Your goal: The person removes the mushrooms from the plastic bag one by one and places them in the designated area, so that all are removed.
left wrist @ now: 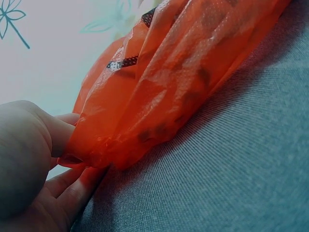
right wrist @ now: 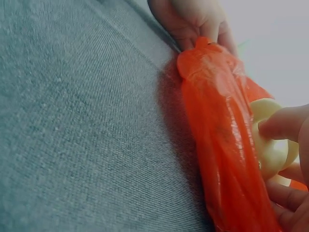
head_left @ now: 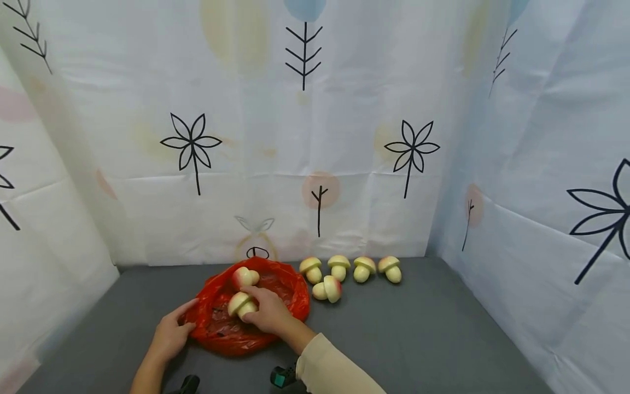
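A red plastic bag lies on the table with its mouth spread wide. My left hand pinches the bag's left rim between thumb and fingers, as the left wrist view of the bag also shows. Over the bag's opening, my right hand grips a toy mushroom with a pale cap and stem. In the right wrist view the thumb presses on this mushroom, just behind the bag's near wall. Another toy mushroom, red-tinged on its cap, lies inside the bag toward the back.
Several more toy mushrooms stand or lean in a row right of the bag, and one mushroom lies on its side before them. Patterned white cloth walls off the back and sides of the grey table.
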A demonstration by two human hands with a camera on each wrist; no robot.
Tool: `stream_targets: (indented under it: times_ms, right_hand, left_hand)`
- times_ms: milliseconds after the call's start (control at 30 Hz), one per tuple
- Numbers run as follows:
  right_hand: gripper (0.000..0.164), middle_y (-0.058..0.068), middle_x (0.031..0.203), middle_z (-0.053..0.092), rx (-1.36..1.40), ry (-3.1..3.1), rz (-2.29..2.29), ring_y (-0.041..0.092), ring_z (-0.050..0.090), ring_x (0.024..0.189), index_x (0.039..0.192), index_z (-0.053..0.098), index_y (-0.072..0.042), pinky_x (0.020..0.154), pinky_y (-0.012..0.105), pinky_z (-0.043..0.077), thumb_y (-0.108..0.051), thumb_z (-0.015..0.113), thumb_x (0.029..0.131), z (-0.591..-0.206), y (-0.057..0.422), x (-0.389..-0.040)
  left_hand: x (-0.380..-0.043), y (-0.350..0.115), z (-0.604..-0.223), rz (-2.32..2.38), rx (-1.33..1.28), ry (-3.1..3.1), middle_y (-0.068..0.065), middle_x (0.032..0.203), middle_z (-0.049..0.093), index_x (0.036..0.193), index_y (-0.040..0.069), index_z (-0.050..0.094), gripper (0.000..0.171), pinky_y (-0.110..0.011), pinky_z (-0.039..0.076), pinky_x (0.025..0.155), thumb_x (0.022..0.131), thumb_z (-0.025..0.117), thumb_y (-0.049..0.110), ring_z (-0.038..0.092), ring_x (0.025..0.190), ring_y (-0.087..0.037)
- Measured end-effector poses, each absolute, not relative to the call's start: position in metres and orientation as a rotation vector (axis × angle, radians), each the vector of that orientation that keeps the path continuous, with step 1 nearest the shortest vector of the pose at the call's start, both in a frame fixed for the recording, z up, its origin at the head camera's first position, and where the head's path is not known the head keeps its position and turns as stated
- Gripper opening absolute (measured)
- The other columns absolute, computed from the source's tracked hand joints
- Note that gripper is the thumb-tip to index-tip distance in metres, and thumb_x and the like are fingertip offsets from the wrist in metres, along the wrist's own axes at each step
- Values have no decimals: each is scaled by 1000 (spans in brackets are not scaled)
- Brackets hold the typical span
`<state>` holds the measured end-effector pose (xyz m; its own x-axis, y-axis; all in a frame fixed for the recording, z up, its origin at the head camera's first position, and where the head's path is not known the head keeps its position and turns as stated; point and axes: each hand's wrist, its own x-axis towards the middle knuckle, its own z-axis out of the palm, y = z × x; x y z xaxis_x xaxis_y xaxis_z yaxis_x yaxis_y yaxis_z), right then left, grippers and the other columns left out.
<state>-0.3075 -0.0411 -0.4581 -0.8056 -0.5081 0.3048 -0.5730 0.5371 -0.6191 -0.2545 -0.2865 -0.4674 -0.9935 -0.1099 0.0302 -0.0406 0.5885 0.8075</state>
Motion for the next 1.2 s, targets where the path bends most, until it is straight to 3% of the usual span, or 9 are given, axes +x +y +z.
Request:
stream_targets:
  times_ms: [100, 333, 733, 1033, 1200]
  right_hand:
    - [63, -9, 124, 60, 945, -2678, 1181, 4, 54, 96, 138, 57, -19, 82, 22, 46, -18, 76, 79, -456, -38, -306]
    - [60, -7, 133, 57, 1002, -2642, 1197, 6, 53, 113, 138, 56, -17, 93, 27, 45, -15, 75, 81, -450, -24, -297]
    - [58, -5, 133, 56, 1081, -2590, 1243, 8, 53, 115, 139, 54, -21, 91, 26, 46, -19, 74, 85, -441, -1, -280]
    - [58, -4, 133, 56, 1085, -2509, 1364, 13, 56, 110, 139, 53, -22, 87, 31, 50, -19, 73, 85, -440, 19, -273]
    - [58, -1, 128, 58, 1071, -2466, 1415, 7, 58, 92, 139, 53, -21, 77, 27, 52, -17, 74, 85, -441, 30, -271]
  left_hand:
    - [-255, -288, -469, -1375, 135, -2737, -35, 147, 31, 147, -1, 39, 59, -64, 26, 105, 89, 52, -2, 26, 135, -52]
    - [-255, -289, -471, -1355, 134, -2740, -35, 146, 32, 147, -1, 39, 60, -64, 26, 105, 88, 52, -2, 27, 135, -51]
    - [-255, -289, -470, -1347, 137, -2738, -35, 145, 33, 146, -1, 40, 59, -64, 28, 104, 88, 53, -2, 29, 133, -52]
    - [-256, -288, -470, -1363, 146, -2737, -35, 146, 32, 146, -1, 39, 59, -64, 28, 104, 89, 52, -3, 28, 134, -51]
    - [-256, -289, -471, -1362, 139, -2733, -34, 146, 33, 146, -1, 39, 58, -63, 28, 104, 89, 52, -3, 28, 134, -51]
